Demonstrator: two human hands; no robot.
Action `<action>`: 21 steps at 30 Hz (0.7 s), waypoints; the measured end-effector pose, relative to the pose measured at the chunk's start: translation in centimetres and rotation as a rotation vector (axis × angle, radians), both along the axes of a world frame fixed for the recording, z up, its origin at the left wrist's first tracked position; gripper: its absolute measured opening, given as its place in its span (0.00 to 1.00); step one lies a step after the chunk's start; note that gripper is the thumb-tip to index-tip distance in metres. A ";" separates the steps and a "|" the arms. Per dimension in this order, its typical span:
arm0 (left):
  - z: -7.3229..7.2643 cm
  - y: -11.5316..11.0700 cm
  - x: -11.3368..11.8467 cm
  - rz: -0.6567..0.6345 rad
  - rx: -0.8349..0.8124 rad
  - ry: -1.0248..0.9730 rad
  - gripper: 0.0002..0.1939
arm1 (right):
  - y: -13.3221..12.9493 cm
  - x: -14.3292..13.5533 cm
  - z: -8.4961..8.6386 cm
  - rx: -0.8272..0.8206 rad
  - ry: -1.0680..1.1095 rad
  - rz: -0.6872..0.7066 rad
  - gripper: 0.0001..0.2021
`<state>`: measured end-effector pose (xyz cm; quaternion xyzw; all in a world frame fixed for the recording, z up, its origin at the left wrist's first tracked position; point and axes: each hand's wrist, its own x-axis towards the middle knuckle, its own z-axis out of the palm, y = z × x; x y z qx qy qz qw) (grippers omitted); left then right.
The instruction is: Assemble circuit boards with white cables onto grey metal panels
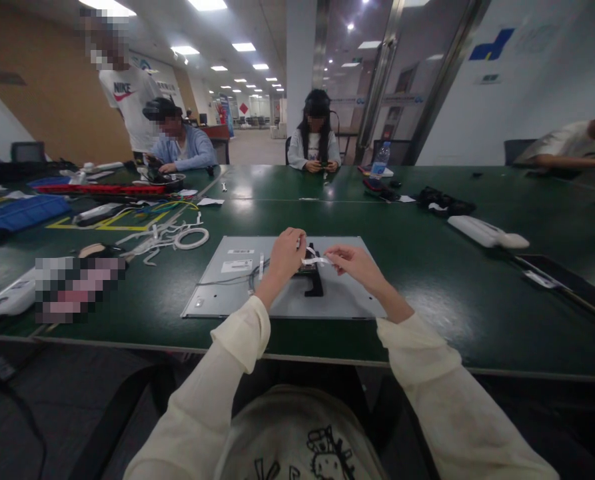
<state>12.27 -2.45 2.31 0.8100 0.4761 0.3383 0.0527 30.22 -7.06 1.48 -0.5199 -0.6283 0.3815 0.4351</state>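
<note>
A flat grey metal panel (227, 287) lies on the green table in front of me, with a black bracket (316, 285) at its middle. My right hand (354, 265) pinches a thin white strip (317, 261) above the bracket. The strip runs left towards my left hand (288, 255), whose fingers are curled closed beside the bracket; what they grip is hidden behind the hand. Thin grey cables (234, 279) cross the panel's left half, partly under a short white strip (262, 265). White labels (237, 266) are stuck near its upper left.
Left of the panel lie a white coil (192, 238) and a tangle of white strips (154, 237). Farther left are a blue tray (32, 213) and a white power strip (14, 293). A white device (477, 230) and a dark phone-like slab (572, 280) lie right. Several people are around.
</note>
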 end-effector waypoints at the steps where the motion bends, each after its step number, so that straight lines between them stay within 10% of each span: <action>1: 0.2 -0.4 0.1 -0.024 -0.047 -0.067 0.16 | -0.1 0.0 0.0 0.014 -0.002 0.001 0.18; 10: -0.1 -3.5 -0.7 -0.387 -0.836 -0.333 0.37 | -1.7 -0.3 -0.3 0.145 -0.121 -0.105 0.17; 21: -2.4 -4.6 -1.0 -0.105 -0.300 0.094 0.18 | -1.9 -1.1 -2.6 0.272 -0.543 -0.165 0.10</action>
